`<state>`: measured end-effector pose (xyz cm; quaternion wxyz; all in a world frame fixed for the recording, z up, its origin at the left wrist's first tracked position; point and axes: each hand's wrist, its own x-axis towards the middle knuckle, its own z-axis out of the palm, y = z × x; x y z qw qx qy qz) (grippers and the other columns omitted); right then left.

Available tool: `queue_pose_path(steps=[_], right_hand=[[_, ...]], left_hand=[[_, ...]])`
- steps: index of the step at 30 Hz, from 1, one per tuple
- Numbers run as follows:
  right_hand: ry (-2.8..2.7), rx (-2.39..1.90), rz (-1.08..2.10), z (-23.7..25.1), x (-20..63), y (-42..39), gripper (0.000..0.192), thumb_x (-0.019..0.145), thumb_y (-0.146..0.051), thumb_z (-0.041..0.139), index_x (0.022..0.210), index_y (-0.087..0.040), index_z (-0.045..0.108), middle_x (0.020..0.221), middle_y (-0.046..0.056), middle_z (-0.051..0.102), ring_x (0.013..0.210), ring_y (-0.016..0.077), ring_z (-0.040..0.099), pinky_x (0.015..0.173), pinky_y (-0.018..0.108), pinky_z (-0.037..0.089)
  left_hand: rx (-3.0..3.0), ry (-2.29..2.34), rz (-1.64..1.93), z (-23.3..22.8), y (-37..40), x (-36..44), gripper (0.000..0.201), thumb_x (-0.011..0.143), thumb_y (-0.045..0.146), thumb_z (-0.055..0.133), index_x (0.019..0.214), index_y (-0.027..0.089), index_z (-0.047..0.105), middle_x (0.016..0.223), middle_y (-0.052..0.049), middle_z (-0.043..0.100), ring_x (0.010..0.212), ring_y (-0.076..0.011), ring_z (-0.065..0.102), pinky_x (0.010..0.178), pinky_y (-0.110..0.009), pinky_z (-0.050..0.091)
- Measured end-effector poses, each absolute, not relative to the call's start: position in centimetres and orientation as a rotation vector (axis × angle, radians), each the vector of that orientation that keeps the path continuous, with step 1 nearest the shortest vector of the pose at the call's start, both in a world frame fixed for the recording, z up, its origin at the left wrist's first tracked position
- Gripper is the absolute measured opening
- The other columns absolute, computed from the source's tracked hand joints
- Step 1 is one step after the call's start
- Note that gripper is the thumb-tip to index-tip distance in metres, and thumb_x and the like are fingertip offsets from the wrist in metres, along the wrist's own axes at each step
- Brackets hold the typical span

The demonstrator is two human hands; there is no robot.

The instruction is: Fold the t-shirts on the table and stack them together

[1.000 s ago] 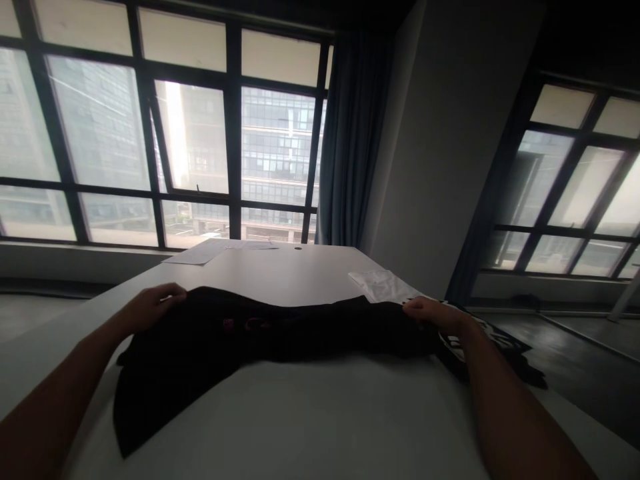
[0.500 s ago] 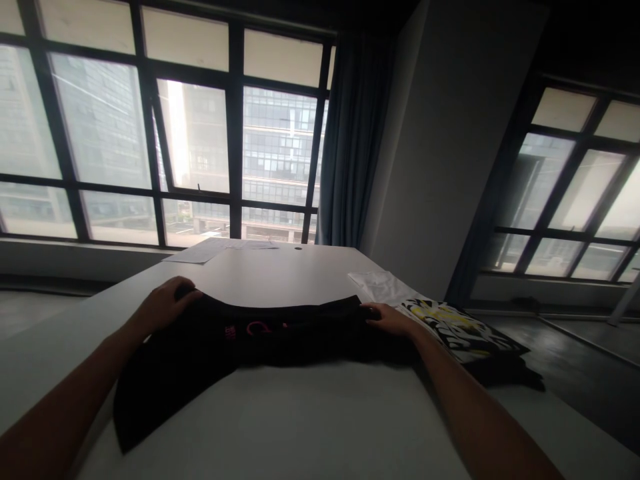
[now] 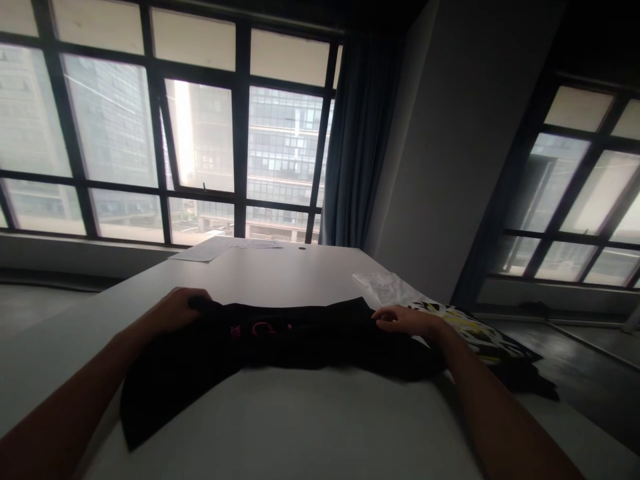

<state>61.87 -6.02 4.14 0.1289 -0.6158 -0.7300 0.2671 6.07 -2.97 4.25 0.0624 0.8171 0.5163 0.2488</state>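
- Item 1, black garment (image 3: 280, 347): lay flat on the white table (image 3: 300, 427), spread across its width; a small pink print showed near the far fold; 1 corner trailed toward the near left edge.
- Item 2, left hand (image 3: 177, 308): rested on the garment's far left corner, fingers curled over the fabric edge; whether it pinched the cloth or only pressed on it could not be told.
- Item 3, right hand (image 3: 405, 321): lay on the garment's far right corner, fingers extended and flat, apparently pressing rather than clenching.
- Item 4, printed garment (image 3: 475, 330): black, white and yellow, just beside the right hand, partly under the forearm; a white folded cloth (image 3: 387, 287) beyond it.
- Item 5, papers (image 3: 210, 249): at the far edge, well apart.
- Risk, judged: uneven pull between the 2 hands could skew the fold; the right forearm could drag the printed garment; the trailing corner could slip off the table.
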Motion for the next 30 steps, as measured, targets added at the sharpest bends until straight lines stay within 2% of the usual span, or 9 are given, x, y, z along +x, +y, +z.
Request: queue_pose_path(steps=[5,11,15,19,21,23,26,28,30], right_hand=[[-2.2,-1.75,0.422,3.1,59.1,-5.0,0.049,0.072,-0.05,0.068,0.112,-0.021,0.07,0.118,0.009,0.069,0.109,0.0272,0.062,0.098,0.035,0.045],[-1.957,-1.67,0.182,3.9,59.7,-4.8,0.028,0.07,-0.042,0.057,0.075,-0.018,0.069,0.08,0.006,0.069,0.075,0.0212,0.061,0.072,0.032,0.048],[-1.728,-1.564,0.465,6.2,61.7,-5.8,0.03,0.068,-0.048,0.055,0.07,-0.018,0.061,0.06,0.001,0.058,0.058,0.0163,0.053,0.055,0.028,0.041],[-1.82,-1.547,0.942,9.4,64.0,-4.6,0.032,0.062,-0.049,0.062,0.073,-0.019,0.064,0.061,0.003,0.06,0.054,0.0164,0.052,0.052,0.029,0.041],[-1.915,-1.649,1.009,11.4,64.5,-2.2,0.031,0.061,-0.047,0.065,0.073,-0.019,0.067,0.062,0.003,0.062,0.055,0.0175,0.054,0.052,0.03,0.043],[-1.984,-1.791,0.828,13.4,63.9,1.4,0.03,0.065,-0.046,0.066,0.076,-0.019,0.07,0.067,0.005,0.065,0.06,0.0204,0.058,0.055,0.032,0.045],[-1.837,-1.912,0.03,15.3,60.9,6.9,0.038,0.08,-0.047,0.059,0.096,-0.015,0.072,0.088,0.015,0.071,0.087,0.0304,0.064,0.078,0.04,0.049],[-1.657,-1.847,-0.433,15.2,57.9,9.3,0.048,0.091,-0.043,0.046,0.125,-0.012,0.061,0.118,0.021,0.065,0.114,0.0353,0.056,0.098,0.047,0.04],[-1.629,-1.883,-0.585,13.8,54.9,10.3,0.054,0.095,-0.037,0.037,0.141,-0.009,0.045,0.137,0.023,0.053,0.126,0.0355,0.048,0.106,0.05,0.032]], left_hand=[[2.524,1.832,1.207,3.6,-4.4,8.1,0.023,0.065,0.034,0.051,0.076,0.022,0.067,0.074,-0.005,0.072,0.071,-0.0252,0.067,0.07,-0.034,0.049],[2.468,1.791,1.562,3.3,-4.8,8.0,0.014,0.067,0.033,0.052,0.073,0.024,0.061,0.069,-0.003,0.069,0.066,-0.0203,0.064,0.07,-0.03,0.05],[2.502,1.622,1.234,6.4,-4.4,6.3,0.018,0.066,0.039,0.056,0.068,0.022,0.062,0.063,-0.001,0.066,0.062,-0.019,0.061,0.067,-0.03,0.051],[2.289,1.368,0.443,9.8,-3.0,3.8,0.026,0.065,0.045,0.068,0.078,0.023,0.071,0.073,0.001,0.072,0.07,-0.0226,0.066,0.064,-0.031,0.053],[2.199,1.3,0.269,11.0,-1.1,2.9,0.024,0.064,0.042,0.068,0.078,0.024,0.073,0.073,0.001,0.073,0.069,-0.0242,0.067,0.063,-0.033,0.054],[2.198,1.34,0.274,12.1,1.6,3.1,0.022,0.066,0.04,0.064,0.075,0.023,0.074,0.071,0.0,0.073,0.068,-0.0249,0.068,0.064,-0.035,0.054],[2.315,1.865,0.537,13.3,6.2,5.5,0.032,0.077,0.031,0.053,0.097,0.017,0.073,0.087,-0.005,0.076,0.085,-0.0273,0.069,0.083,-0.041,0.054],[2.367,2.229,0.824,13.0,8.9,8.1,0.048,0.082,0.021,0.046,0.128,0.013,0.06,0.118,-0.012,0.07,0.118,-0.0328,0.058,0.105,-0.052,0.039],[2.368,2.322,0.857,11.4,10.8,10.5,0.061,0.083,0.021,0.047,0.143,0.009,0.043,0.14,-0.02,0.055,0.136,-0.0383,0.04,0.112,-0.06,0.023]])
